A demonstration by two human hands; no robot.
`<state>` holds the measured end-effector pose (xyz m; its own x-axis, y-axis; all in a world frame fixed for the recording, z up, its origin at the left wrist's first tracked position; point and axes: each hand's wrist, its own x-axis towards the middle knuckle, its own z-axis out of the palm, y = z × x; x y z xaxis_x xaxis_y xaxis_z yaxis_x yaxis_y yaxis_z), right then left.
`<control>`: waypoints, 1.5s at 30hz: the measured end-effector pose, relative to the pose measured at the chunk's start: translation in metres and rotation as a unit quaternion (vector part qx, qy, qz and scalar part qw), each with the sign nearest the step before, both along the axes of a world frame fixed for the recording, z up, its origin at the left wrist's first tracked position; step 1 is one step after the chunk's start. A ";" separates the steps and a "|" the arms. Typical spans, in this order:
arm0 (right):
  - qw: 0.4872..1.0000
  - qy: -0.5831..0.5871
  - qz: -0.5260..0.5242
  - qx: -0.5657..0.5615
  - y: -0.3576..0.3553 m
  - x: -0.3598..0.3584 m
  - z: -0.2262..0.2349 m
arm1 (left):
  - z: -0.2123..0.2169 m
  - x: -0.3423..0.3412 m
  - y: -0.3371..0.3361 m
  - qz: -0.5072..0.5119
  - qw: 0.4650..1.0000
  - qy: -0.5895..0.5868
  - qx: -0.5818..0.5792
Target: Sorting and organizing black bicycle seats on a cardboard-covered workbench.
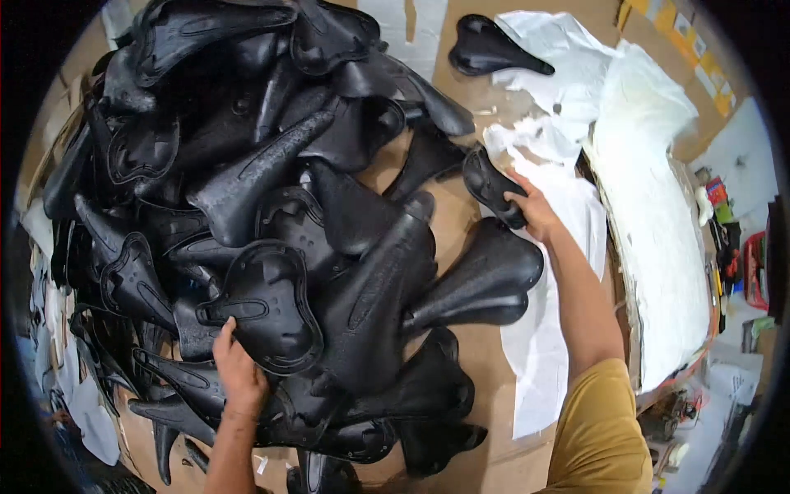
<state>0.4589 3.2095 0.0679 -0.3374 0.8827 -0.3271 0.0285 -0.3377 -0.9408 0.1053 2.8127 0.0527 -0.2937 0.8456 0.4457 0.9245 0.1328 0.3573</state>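
My right hand (533, 210) grips a black bicycle saddle (487, 183) by its edge, with the thumb on the near face and the other fingers partly behind it. My left hand (240, 369) is closed at the narrow nose of another black bicycle saddle (278, 309), which lies underside up on the pile; some of its fingers are hidden. Around both hands lies a heap of saddles (362, 317), some smooth side up, others showing their ribbed hollow undersides. Just below my right hand, a pair of saddles (481, 280) rests overlapped on the cardboard.
Brown cardboard (485, 379) lies under the pile. One lone saddle (494, 45) sits at the far side beside crumpled white sheeting (568, 62). A long stack covered in white (658, 239) stands at the right, with a red basket (755, 270) beyond it.
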 end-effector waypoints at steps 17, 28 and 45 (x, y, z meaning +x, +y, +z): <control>0.329 -0.678 0.389 0.530 0.083 -0.049 0.104 | 0.001 0.011 0.004 -0.015 1.000 0.016 -0.010; 0.844 -0.140 -0.068 0.513 0.082 -0.062 0.215 | 0.001 0.012 -0.003 -0.009 0.999 0.028 -0.015; 0.965 -0.194 0.098 0.146 -0.021 0.036 0.078 | -0.005 0.007 -0.006 -0.005 0.999 0.036 -0.018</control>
<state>0.4947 3.1884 0.1456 -0.4090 0.8883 -0.2089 0.4336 -0.0122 -0.9010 0.1124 2.8070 0.0479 -0.2536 0.8640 0.4349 0.9491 0.1354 0.2844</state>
